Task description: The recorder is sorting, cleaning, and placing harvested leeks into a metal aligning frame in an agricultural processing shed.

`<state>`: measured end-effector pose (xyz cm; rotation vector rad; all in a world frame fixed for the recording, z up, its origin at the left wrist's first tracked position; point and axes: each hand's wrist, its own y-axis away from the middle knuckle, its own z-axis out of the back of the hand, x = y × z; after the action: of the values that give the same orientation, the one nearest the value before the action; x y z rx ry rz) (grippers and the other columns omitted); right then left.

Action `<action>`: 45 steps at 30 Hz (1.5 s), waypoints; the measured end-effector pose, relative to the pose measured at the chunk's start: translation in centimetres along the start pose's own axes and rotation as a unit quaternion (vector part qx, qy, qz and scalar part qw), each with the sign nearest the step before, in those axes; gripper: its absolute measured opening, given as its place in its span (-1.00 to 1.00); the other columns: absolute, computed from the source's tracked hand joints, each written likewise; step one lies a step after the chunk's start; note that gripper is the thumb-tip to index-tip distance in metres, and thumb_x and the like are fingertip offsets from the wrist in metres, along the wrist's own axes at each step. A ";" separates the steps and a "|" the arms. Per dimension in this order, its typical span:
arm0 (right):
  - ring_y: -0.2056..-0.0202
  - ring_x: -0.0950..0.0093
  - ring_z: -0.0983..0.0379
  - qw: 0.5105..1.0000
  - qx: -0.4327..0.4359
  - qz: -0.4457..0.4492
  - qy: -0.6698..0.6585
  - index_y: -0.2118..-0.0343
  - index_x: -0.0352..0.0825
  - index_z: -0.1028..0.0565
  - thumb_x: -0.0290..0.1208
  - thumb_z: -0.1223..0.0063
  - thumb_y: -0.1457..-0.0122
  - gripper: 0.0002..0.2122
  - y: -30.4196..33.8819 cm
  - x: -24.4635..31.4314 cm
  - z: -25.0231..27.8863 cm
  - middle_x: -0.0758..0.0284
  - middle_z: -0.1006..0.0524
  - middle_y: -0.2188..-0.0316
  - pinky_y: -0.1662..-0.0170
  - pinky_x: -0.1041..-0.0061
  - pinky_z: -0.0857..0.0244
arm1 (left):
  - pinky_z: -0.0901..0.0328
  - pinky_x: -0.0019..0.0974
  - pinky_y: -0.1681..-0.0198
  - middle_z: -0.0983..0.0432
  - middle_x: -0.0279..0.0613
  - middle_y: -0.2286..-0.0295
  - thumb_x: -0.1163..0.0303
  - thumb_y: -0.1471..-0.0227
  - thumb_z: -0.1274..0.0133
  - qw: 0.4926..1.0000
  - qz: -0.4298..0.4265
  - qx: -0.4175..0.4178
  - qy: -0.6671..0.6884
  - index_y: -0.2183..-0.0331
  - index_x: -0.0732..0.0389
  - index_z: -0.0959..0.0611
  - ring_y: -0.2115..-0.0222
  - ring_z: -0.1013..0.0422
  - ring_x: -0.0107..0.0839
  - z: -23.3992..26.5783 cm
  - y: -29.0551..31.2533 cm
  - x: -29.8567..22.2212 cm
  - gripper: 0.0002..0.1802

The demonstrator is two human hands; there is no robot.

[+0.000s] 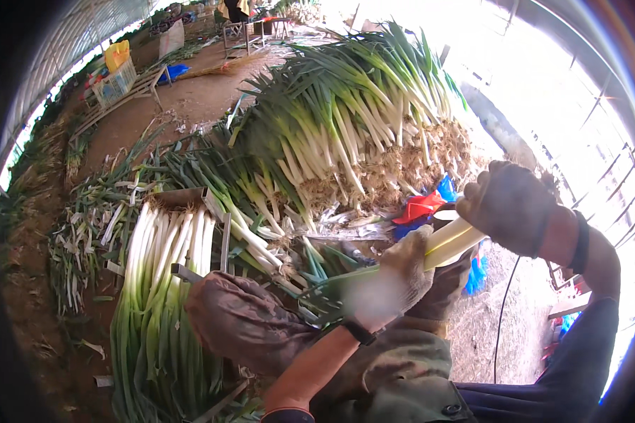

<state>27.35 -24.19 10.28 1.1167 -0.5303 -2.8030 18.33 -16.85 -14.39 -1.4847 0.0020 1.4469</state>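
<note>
Above the person's knees, the left hand (395, 278) and the right hand (508, 206), both gloved, have their fingers closed around one leek (453, 242), probably to steady it, between the trimmed row (169, 247) and the untrimmed heap (353, 120).

Packages/labels in my view, none w/ readable faces:
1. Yellow bag (117, 53), upper left of frame, sits in a pale wire-mesh crate (118, 84).
2. Whitish rectangular board (171, 39), top left-centre, propped upright; may be a sign, can't confirm.
No screens.
</note>
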 end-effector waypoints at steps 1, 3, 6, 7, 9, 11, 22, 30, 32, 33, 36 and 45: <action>0.34 0.40 -0.54 1.000 0.001 0.005 -0.006 0.40 -0.14 -0.53 -0.38 -0.14 -0.04 -0.94 0.2 -0.6 -0.4 0.40 -0.52 0.47 0.22 0.39 -0.44 | -0.42 0.12 0.31 -0.57 0.13 0.32 0.41 0.01 -0.21 0.999 0.037 0.023 0.001 0.03 0.14 -0.48 0.32 -0.53 0.20 -0.3 -0.1 -0.7 -0.53; 0.29 0.35 -0.56 0.995 -0.099 0.004 0.022 0.35 -0.16 -0.56 -0.34 -0.15 -0.09 -0.92 -0.4 -1.9 -0.6 0.39 -0.54 0.41 0.07 0.29 -0.45 | -0.43 0.12 0.30 -0.58 0.11 0.38 0.40 0.01 -0.22 0.991 0.113 0.066 -0.012 0.07 0.14 -0.49 0.35 -0.54 0.18 0.3 -0.4 -1.6 -0.57; 0.24 0.35 -0.58 0.951 -0.276 -0.077 0.118 0.16 -0.16 -0.57 -0.36 -0.12 -0.18 -0.82 -3.3 -6.2 -3.9 0.32 -0.58 0.26 0.07 0.25 -0.48 | -0.51 -0.10 0.30 -0.62 -0.05 0.42 0.44 0.08 -0.26 0.983 0.173 0.045 0.043 0.12 0.20 -0.55 0.43 -0.60 -0.11 2.0 -2.0 0.2 -0.58; 0.21 0.34 -0.59 0.918 -0.362 -0.129 0.096 0.01 -0.15 -0.48 -0.36 -0.15 -0.18 -0.70 -4.5 -7.3 -4.5 0.28 -0.58 0.16 0.07 0.27 -0.50 | -0.51 -0.17 0.29 -0.61 -0.13 0.41 0.47 0.11 -0.26 0.969 0.232 0.056 0.070 0.11 0.23 -0.55 0.41 -0.59 -0.21 4.0 -2.5 1.3 -0.55; 0.14 0.32 -0.59 0.838 -0.500 -0.214 0.050 -0.30 -0.13 -0.32 -0.38 -0.22 -0.19 -0.42 -5.9 -9.7 -4.8 0.18 -0.56 -0.04 0.08 0.29 -0.52 | -0.50 -0.29 0.26 -0.61 -0.26 0.40 0.52 0.17 -0.28 0.939 0.310 0.055 0.137 0.08 0.27 -0.57 0.37 -0.56 -0.40 6.5 -3.2 3.4 -0.49; 0.03 0.27 -0.57 0.808 -0.509 -0.266 -0.129 -0.34 -0.12 -0.27 -0.28 -0.31 -0.16 -0.32 -8.3 -11.3 -10.1 0.16 -0.54 -0.10 0.01 0.31 -0.48 | -0.48 -0.31 0.26 -0.63 -0.19 0.39 0.53 0.23 -0.32 0.955 0.260 0.021 0.139 0.21 0.32 -0.63 0.38 -0.56 -0.39 8.8 -3.7 4.7 -0.57; 0.10 0.52 -0.53 0.412 -0.217 -0.013 -0.885 0.08 -0.36 -0.58 -0.13 -0.44 -0.08 -0.53 -17.2 4.9 -9.7 0.32 -0.63 0.16 -0.05 0.43 -0.42 | -0.44 -0.39 0.20 -0.63 -0.29 0.28 0.55 0.08 -0.26 0.879 0.341 0.141 0.302 0.08 0.31 -0.67 0.29 -0.54 -0.51 11.7 -6.1 4.4 -0.57; 0.37 0.50 -0.55 0.190 -0.320 -0.047 -0.927 0.24 -0.40 -0.58 -0.36 -0.37 -0.08 -0.74 -15.8 -2.1 -9.1 0.32 -0.61 0.39 0.23 0.52 -0.45 | -0.52 -0.34 0.03 -0.54 0.04 0.00 0.70 0.09 -0.14 0.902 0.375 -0.012 0.215 -0.19 0.47 -0.41 0.06 -0.56 -0.25 16.8 -9.0 3.1 -0.27; 0.32 0.51 -0.56 0.154 -0.310 -0.037 -0.937 0.23 -0.41 -0.59 -0.35 -0.33 -0.13 -0.74 -15.5 -3.0 -9.9 0.30 -0.62 0.34 0.22 0.52 -0.46 | -0.51 -0.34 0.03 -0.58 -0.03 0.03 0.63 0.04 -0.22 0.918 0.328 0.009 0.221 -0.17 0.44 -0.45 0.07 -0.56 -0.34 17.2 -9.4 3.7 -0.32; 0.31 0.51 -0.56 0.134 -0.310 -0.039 -0.941 0.21 -0.42 -0.60 -0.34 -0.33 -0.14 -0.73 -15.7 -3.1 -9.4 0.30 -0.63 0.32 0.21 0.52 -0.45 | -0.50 -0.35 0.06 -0.61 -0.08 0.07 0.60 0.02 -0.25 0.935 0.302 0.034 0.186 -0.14 0.42 -0.50 0.11 -0.57 -0.40 17.6 -10.1 3.3 -0.36; 0.27 0.49 -0.57 0.160 -0.318 -0.011 -0.934 0.07 -0.40 -0.62 -0.26 -0.33 -0.17 -0.64 -16.7 0.0 -6.8 0.32 -0.64 0.24 0.11 0.44 -0.48 | -0.45 -0.39 0.22 -0.68 -0.27 0.33 0.49 -0.01 -0.33 0.930 0.288 0.201 0.105 0.08 0.32 -0.70 0.31 -0.54 -0.56 12.9 -9.9 2.8 -0.62; -0.01 0.29 -0.54 0.042 -0.162 0.174 -0.971 -0.03 -0.37 -0.45 -0.40 -0.31 -0.20 -0.62 -15.0 -1.3 -10.1 0.23 -0.55 0.09 0.02 0.10 -0.53 | -0.47 -0.32 0.10 -0.67 -0.17 0.17 0.54 0.04 -0.36 0.849 0.356 0.121 0.371 -0.02 0.32 -0.65 0.21 -0.57 -0.45 14.7 -7.4 3.1 -0.48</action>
<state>35.99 -12.80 -0.89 -2.7642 0.1207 -1.2559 12.88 -2.10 -8.50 -1.8240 1.2833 1.2319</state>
